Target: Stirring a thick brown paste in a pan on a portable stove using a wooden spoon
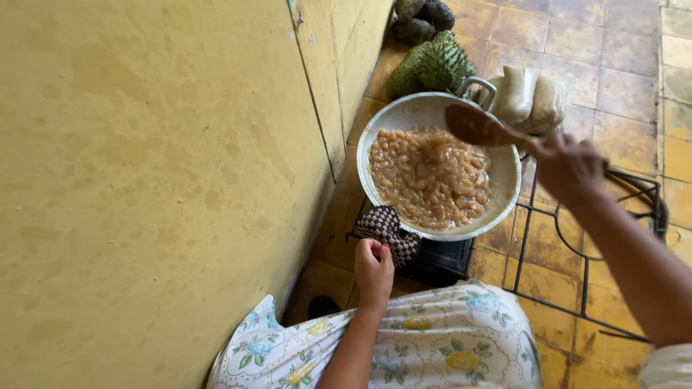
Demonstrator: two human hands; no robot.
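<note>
A wide metal pan (437, 119) of lumpy brown mash sits on a burner ahead of me. My left grip (375, 272) clasps the checkered cloth (386, 229) at its near rim; my right grip (569, 169) holds a wooden spoon (479, 128) above it.

Home kitchen, floor-level cooking: pan (504, 194) of stew on low burner (440, 261), worn yellow tile floor (591, 57), spiky green fruit (432, 65) w/ yellow wall (144, 180).

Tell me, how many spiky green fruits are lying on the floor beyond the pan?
3: one large spiky green fruit just behind the pan, two darker ones farther back by the wall; more may lie beyond the picture's edge.
</note>
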